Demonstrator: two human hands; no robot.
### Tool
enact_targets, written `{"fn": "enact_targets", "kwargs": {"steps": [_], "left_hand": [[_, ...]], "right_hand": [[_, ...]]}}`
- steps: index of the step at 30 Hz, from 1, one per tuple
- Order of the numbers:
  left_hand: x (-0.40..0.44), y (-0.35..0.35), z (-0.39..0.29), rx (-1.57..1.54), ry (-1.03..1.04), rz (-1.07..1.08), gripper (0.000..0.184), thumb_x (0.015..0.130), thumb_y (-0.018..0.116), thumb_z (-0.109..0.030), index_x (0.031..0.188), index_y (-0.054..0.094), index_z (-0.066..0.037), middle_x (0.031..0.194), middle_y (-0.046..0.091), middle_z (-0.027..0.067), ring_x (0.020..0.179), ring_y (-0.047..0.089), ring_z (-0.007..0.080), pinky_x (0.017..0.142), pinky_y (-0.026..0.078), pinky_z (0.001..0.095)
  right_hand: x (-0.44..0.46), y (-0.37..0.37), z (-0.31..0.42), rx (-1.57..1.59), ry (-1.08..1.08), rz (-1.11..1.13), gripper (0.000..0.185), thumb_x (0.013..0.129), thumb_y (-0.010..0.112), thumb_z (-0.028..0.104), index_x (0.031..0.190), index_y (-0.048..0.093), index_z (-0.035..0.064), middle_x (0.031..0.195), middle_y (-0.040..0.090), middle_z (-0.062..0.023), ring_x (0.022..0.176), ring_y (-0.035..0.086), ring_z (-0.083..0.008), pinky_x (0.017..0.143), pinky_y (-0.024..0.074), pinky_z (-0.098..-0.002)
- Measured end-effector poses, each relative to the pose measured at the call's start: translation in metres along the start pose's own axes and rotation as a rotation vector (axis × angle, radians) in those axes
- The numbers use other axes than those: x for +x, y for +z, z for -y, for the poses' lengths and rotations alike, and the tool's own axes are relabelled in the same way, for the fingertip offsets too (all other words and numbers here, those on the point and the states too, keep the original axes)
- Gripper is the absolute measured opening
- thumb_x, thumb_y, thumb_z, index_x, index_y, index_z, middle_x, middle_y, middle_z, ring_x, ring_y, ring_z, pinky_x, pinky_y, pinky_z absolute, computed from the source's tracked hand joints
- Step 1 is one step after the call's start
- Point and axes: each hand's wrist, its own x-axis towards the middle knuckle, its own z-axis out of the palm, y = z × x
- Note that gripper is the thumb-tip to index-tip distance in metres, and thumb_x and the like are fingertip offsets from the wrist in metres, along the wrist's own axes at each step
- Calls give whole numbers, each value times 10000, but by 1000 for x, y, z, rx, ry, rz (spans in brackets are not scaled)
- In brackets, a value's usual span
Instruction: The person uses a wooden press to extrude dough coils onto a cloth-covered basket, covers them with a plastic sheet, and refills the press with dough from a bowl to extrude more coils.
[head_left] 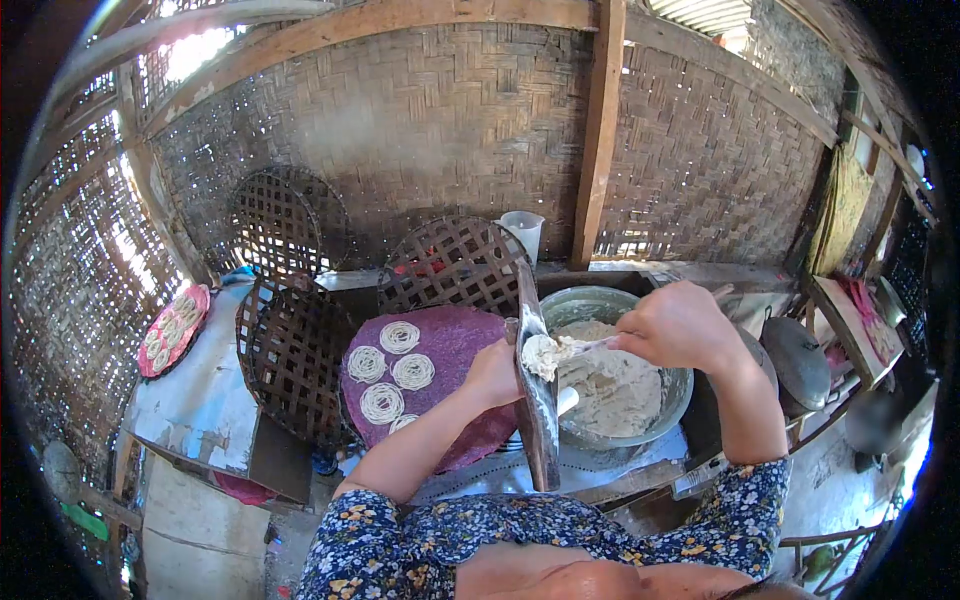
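Note:
My left hand [492, 375] is closed on a long wooden press [541, 430], tilted up over the table. My right hand [680, 325] grips a spoon [597, 344] whose end is covered in pale batter. A lump of the batter [542, 354] sits at the opening of the press, touching the spoon. Under the right hand stands a wide basin [682, 392] holding thick dough [610, 395]. Left of the press, a round purple mat [460, 335] carries several coiled noodle-like nests [413, 372]. A white tube [568, 400] shows beside the press; its join is hidden.
Round woven lattice trays [290, 350] lean around the mat's left and back. A plastic jug [522, 232] stands behind. A pink plate of coils [175, 330] rests on a box [195, 400] at left. A lidded pot [797, 362] is at right, beside a wooden post [600, 130] and woven wall.

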Motion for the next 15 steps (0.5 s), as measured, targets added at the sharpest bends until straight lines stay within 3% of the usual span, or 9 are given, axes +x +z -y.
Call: {"fn": "enact_targets", "kwargs": {"steps": [4, 5, 9, 12, 14, 15], "left_hand": [[-1, 1, -3, -3, -12, -31, 405, 676, 636, -392, 972, 641, -116, 973, 609, 174, 902, 574, 359, 803, 457, 417], [-1, 1, -1, 4, -11, -38, 407, 676, 637, -394, 971, 640, -115, 968, 611, 178, 897, 576, 361, 799, 458, 420], [1, -6, 5, -56, -71, 23, 392, 687, 632, -380, 960, 636, -99, 944, 620, 191, 887, 582, 366, 777, 458, 431], [7, 3, 34, -78, -40, 74, 378, 700, 626, -360, 963, 632, -89, 938, 623, 193, 889, 584, 364, 765, 455, 432], [8, 4, 49, -65, -12, 22, 373, 707, 624, -344, 973, 629, -83, 944, 623, 190, 898, 584, 356, 760, 454, 425], [7, 4, 55, -153, -75, -48, 353, 697, 671, -277, 995, 623, -95, 947, 646, 119, 865, 612, 297, 772, 465, 361]], "right_hand": [[13, 4, 27, -22, -79, 12, 370, 807, 526, 382, 604, 642, 96, 596, 599, -125, 626, 616, -309, 563, 482, -418], [14, 2, 37, -41, -90, 46, 290, 789, 540, 319, 671, 649, 78, 626, 604, -93, 626, 617, -267, 573, 477, -397], [14, 28, 49, -247, -349, -317, 232, 723, 565, 160, 916, 587, 34, 712, 534, -12, 682, 567, -153, 590, 437, -305], [5, 32, 43, -258, -516, -647, 234, 716, 584, 137, 924, 578, 31, 698, 505, 3, 663, 539, -132, 557, 414, -286], [-14, 17, 34, -204, -349, -690, 212, 677, 631, 118, 884, 611, 77, 620, 465, 17, 561, 499, -127, 494, 394, -292], [-23, 14, 25, -152, -254, -696, 203, 663, 652, 120, 862, 623, 92, 593, 453, 18, 530, 491, -128, 474, 391, -294]]}}
